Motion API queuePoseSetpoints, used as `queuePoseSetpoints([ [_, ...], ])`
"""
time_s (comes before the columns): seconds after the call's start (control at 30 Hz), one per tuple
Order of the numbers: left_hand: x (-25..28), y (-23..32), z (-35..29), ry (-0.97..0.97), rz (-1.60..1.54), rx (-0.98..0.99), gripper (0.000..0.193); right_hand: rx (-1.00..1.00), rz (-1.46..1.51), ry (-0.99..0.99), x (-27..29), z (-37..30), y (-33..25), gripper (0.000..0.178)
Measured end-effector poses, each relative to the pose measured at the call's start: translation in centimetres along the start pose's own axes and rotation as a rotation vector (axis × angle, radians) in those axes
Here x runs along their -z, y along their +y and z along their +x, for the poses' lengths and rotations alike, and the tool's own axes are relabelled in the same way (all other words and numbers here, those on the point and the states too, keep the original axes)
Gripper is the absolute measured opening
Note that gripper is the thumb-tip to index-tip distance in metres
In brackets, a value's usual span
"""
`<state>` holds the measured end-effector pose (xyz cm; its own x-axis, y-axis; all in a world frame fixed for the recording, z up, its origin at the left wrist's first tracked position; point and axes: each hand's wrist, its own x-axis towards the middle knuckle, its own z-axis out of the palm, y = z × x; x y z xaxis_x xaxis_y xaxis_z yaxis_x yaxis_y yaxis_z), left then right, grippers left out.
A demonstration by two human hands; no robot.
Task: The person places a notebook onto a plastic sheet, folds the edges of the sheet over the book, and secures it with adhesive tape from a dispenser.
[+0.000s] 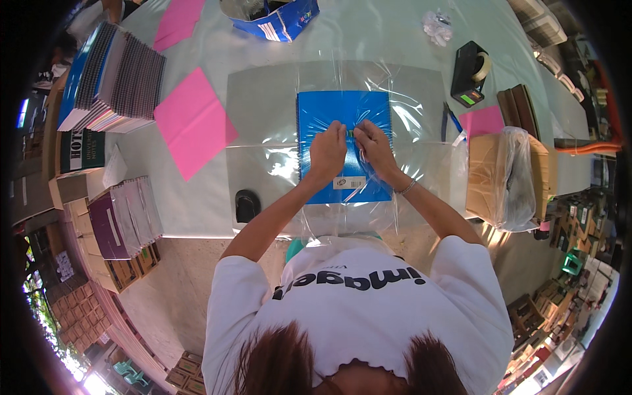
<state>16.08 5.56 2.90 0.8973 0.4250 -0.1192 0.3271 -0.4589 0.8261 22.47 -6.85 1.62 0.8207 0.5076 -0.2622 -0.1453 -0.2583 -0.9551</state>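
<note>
Blue notebook [351, 162] lay on the counter [197, 210] under clear film [366, 74]; left hand [327, 153] and right hand [378, 149], just apart, seemed pinched on the film. Risk: uneven pulling could tear it or skew the notebook.

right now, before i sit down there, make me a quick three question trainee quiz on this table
1. What do the bare left hand and bare right hand pinch above the blue spiral-bound notebook?
2. True or false: the black tape dispenser with a pale roll sits to the right of the notebook.
3. Which colour is the large, flat, four-cornered paper sheet on the table, just left of the notebook? (a) green (b) pink (c) yellow

Key
1. Clear, creased plastic film
2. True
3. b, pink
</note>
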Motion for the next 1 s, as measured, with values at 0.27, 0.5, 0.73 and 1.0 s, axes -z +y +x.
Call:
queuePoseSetpoints([
  [0.27, -0.1, -0.8, 0.9, -0.03, 0.126, -0.122, 0.022, -0.07, 0.096, -0.033, -0.4, 0.5, -0.3, 0.017],
  [0.5, 6.6, -0.9, 2.6, -0.465, 0.536, -0.383, 0.028, -0.147, 0.166, -0.152, 0.9, 0.0, -1.4, 0.014],
  [0.73, 6.7, -5.3, 2.1, -0.401, 0.38, -0.554, 0.09, -0.215, 0.379, -0.176, 1.2, -0.1, -1.6, 0.016],
  [1.0, 2.6, -4.3, 1.6, -0.247, 0.555, -0.553, 0.121, -0.193, 0.264, -0.069, 0.4, -0.5, -2.7, 0.016],
])
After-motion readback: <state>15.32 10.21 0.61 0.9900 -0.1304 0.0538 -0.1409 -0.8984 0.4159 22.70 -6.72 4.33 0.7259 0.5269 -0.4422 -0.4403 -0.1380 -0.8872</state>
